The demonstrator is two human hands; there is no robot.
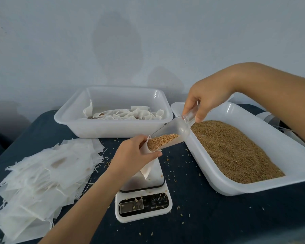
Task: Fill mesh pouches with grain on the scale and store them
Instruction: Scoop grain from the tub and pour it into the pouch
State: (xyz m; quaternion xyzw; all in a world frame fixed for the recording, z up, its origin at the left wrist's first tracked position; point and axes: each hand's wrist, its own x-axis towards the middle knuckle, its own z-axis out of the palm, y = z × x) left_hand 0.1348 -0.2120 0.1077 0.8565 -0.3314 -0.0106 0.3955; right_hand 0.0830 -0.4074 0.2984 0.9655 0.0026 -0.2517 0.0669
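Note:
My left hand (130, 154) grips the open mouth of a white mesh pouch (147, 169) that hangs down onto the plate of a white digital scale (143, 201). My right hand (203, 103) holds the handle of a clear plastic scoop (173, 132), tilted down to the left. Golden grain (161, 140) lies in the scoop's lip, which reaches into the pouch's mouth. A white tray of grain (236, 152) stands to the right. A second white tray (113, 127) at the back holds several filled pouches (128, 114).
A loose pile of empty mesh pouches (42, 173) with drawstrings covers the left of the dark blue tabletop (218, 217). Stray grains are scattered around the scale. A pale wall rises behind the trays.

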